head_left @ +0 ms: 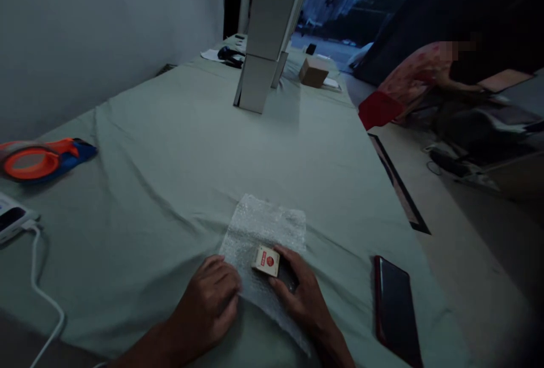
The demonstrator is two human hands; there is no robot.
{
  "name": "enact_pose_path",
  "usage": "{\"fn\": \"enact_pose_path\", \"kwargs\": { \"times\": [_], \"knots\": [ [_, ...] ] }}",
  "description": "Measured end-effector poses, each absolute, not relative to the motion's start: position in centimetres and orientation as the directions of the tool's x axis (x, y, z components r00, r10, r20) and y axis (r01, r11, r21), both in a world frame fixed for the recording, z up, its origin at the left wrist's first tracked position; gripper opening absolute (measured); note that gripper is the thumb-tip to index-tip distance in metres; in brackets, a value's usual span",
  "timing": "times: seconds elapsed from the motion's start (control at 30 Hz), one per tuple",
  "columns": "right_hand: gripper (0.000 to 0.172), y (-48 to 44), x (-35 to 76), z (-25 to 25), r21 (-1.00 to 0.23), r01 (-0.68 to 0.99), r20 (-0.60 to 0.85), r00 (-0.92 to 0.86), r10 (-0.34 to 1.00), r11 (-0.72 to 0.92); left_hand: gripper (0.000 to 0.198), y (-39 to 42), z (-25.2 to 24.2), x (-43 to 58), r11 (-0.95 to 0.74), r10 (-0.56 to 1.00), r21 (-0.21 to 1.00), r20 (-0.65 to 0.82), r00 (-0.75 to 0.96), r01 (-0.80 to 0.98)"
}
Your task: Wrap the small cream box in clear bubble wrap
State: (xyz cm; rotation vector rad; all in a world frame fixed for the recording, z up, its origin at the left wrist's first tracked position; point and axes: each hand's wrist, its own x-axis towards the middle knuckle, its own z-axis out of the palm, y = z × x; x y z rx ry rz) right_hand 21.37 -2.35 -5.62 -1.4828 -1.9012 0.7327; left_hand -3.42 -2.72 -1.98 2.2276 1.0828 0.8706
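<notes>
A sheet of clear bubble wrap (272, 218) lies flat on the cloth-covered table in front of me. On it is a small cream box (266, 261) with red printing, tilted slightly. My right hand (304, 291) is closed around the box's right end, thumb on the near side and fingers on the far side. At the wrap's left edge, my left hand (212, 297) has its fingers curled in and pinches the edge. The fingertips of that hand are partly hidden.
A phone (398, 308) lies at the right. An orange-and-blue tape dispenser (34, 161) and a white device (15, 218) with a cable are at left. Farther off stand a tall white panel (266, 51) and a cardboard box (313, 72). A person (419, 71) sits beyond the table's right edge.
</notes>
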Motion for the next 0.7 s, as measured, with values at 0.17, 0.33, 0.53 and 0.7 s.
{"fn": "enact_pose_path", "kwargs": {
  "times": [0.17,0.33,0.53,0.7],
  "knots": [
    [0.052,-2.3,21.5,-5.5,-0.743,0.623,0.145,-0.205,0.968,0.243,0.051,-3.0,-2.7,-2.6,-0.603,0.783,0.537,0.255,0.568,0.59],
    [0.05,-2.2,21.7,-5.8,-0.736,0.621,0.162,-0.223,0.961,0.268,0.024,-2.9,-2.9,-1.1,-0.626,0.778,0.528,0.374,0.504,0.574],
    [0.046,-2.4,21.0,-4.9,-0.776,0.575,0.119,-0.271,0.955,0.26,0.017,-2.9,-1.4,-1.7,-0.517,0.849,0.722,0.36,0.387,0.461],
    [0.049,-3.4,19.9,-4.1,-0.792,0.542,0.043,-0.409,0.912,0.28,0.017,-4.8,-1.1,-3.3,-0.449,0.877,0.767,0.282,0.389,0.458]
  ]
}}
